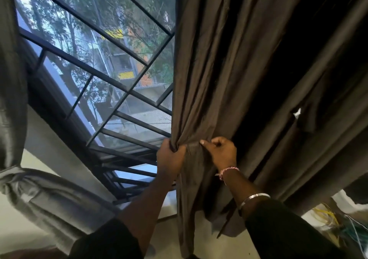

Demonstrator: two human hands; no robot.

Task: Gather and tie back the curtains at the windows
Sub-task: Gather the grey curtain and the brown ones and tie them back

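While bunching brown curtain (215, 69) right of window grille (111, 63), left hand (171, 155) gripping gathered folds, right hand (221, 151) pinching fabric just beside.

Beside the barred window (95, 63), the left hand (170, 156) and right hand (221, 152) grip the brown curtain's (215, 59) bunched folds.
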